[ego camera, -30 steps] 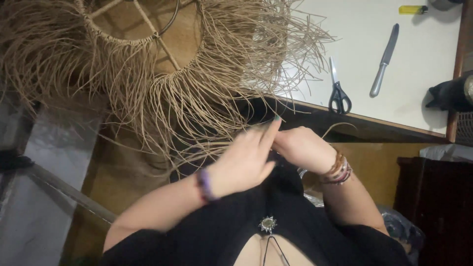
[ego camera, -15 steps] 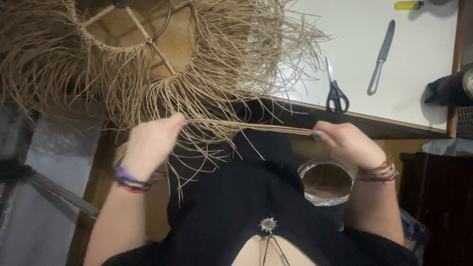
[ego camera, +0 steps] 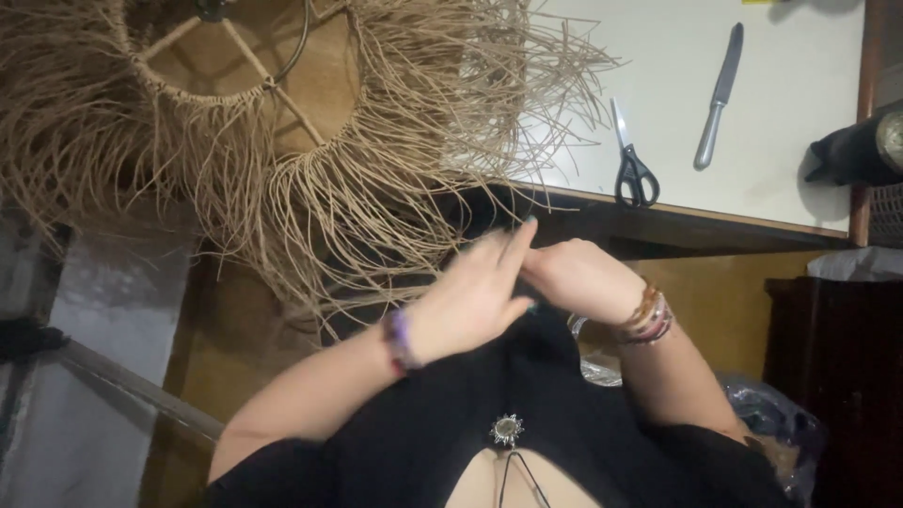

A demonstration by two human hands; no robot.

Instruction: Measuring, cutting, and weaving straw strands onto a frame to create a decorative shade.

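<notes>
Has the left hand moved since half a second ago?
Yes. The left hand has swung inward toward the scissors on the table edge, now meeting the right hand below the straw fringe.

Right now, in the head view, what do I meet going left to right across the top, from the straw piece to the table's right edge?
Straw fringe shade → scissors → knife → dark object at the right edge of the white table. Lower down, the left hand and right hand meet in front of the table edge.
</notes>
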